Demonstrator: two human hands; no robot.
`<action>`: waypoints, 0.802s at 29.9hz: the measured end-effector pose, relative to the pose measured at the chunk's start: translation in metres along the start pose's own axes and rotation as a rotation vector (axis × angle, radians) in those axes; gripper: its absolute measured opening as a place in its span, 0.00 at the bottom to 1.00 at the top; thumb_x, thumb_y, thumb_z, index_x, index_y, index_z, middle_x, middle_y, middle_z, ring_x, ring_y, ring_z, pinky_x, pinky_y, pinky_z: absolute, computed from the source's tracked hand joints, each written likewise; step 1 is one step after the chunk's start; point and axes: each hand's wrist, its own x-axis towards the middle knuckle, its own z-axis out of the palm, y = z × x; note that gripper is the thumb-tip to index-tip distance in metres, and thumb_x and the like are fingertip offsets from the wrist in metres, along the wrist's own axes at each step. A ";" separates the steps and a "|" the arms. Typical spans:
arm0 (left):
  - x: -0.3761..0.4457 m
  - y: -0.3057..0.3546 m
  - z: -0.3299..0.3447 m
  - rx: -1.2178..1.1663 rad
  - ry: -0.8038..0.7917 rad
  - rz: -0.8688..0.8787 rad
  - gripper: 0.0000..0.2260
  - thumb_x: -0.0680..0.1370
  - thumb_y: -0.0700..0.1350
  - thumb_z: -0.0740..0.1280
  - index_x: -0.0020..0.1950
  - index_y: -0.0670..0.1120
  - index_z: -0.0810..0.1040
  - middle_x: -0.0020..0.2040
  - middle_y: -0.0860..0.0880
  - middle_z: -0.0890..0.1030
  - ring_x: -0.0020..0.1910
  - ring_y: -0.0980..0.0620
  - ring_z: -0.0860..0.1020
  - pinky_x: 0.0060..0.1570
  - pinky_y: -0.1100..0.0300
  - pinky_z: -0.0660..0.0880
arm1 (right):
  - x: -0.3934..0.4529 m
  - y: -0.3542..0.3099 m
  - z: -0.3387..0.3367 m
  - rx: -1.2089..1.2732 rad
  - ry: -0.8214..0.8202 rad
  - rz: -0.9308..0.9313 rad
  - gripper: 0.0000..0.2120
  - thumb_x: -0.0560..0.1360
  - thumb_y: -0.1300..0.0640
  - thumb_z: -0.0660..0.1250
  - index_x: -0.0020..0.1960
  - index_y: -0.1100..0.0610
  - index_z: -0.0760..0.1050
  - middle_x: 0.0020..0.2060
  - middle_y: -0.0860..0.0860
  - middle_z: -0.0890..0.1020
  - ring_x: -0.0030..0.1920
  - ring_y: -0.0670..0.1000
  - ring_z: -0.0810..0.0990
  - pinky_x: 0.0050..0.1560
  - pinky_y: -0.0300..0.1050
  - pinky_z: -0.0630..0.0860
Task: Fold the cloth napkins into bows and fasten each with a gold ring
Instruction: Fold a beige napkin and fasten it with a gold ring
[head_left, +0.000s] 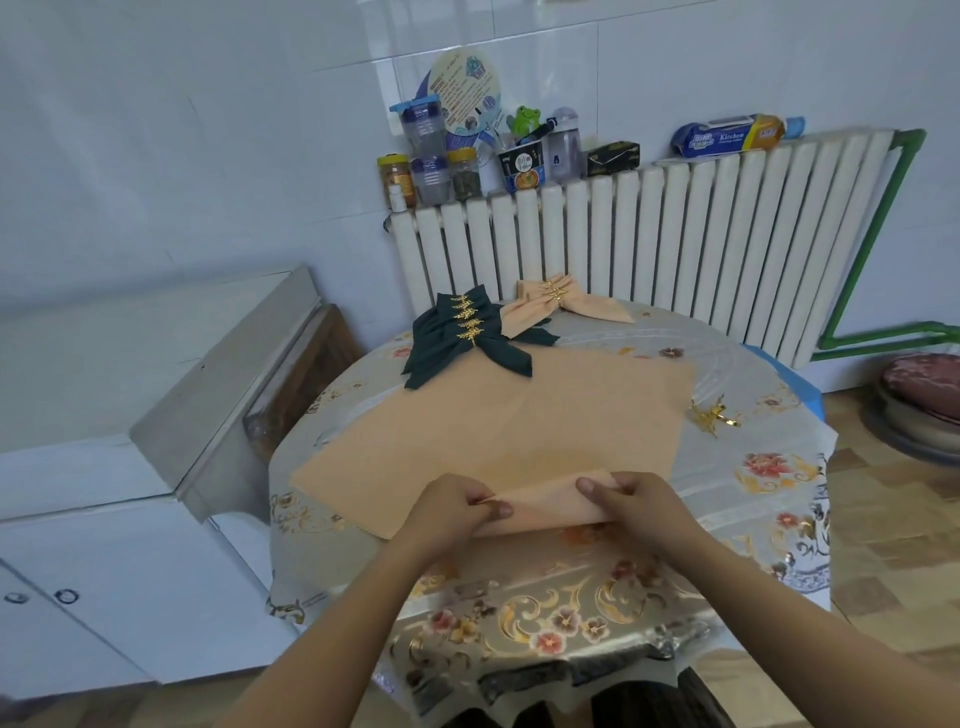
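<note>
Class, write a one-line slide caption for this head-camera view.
Both hands fold the near edge of a peach napkin; finished bows and a gold ring wait.

The open napkin (498, 415) lies on the table (753, 519). Two bow stacks (467, 332) (556, 301) sit behind it. A loose ring (714, 414) lies right of it. The radiator (649, 234) stands behind the table.
</note>
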 end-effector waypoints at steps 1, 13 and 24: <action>0.001 -0.002 -0.004 -0.004 -0.015 0.014 0.15 0.75 0.49 0.70 0.33 0.42 0.73 0.30 0.48 0.66 0.30 0.53 0.65 0.31 0.60 0.58 | 0.002 -0.002 0.001 -0.026 0.009 0.001 0.15 0.75 0.49 0.67 0.38 0.59 0.81 0.31 0.50 0.81 0.33 0.47 0.78 0.33 0.37 0.68; 0.023 -0.012 -0.024 -0.028 -0.185 0.020 0.20 0.77 0.60 0.62 0.48 0.44 0.81 0.43 0.46 0.79 0.42 0.50 0.75 0.44 0.57 0.70 | 0.039 -0.004 0.018 -0.223 0.076 0.018 0.20 0.76 0.49 0.65 0.28 0.54 0.67 0.25 0.47 0.70 0.30 0.46 0.70 0.30 0.39 0.61; 0.168 -0.040 -0.010 0.276 0.085 -0.076 0.22 0.83 0.52 0.51 0.76 0.47 0.59 0.77 0.48 0.55 0.76 0.50 0.53 0.72 0.51 0.52 | 0.125 0.006 0.045 -0.464 0.249 -0.111 0.14 0.76 0.47 0.65 0.54 0.55 0.80 0.52 0.50 0.82 0.56 0.53 0.77 0.55 0.43 0.68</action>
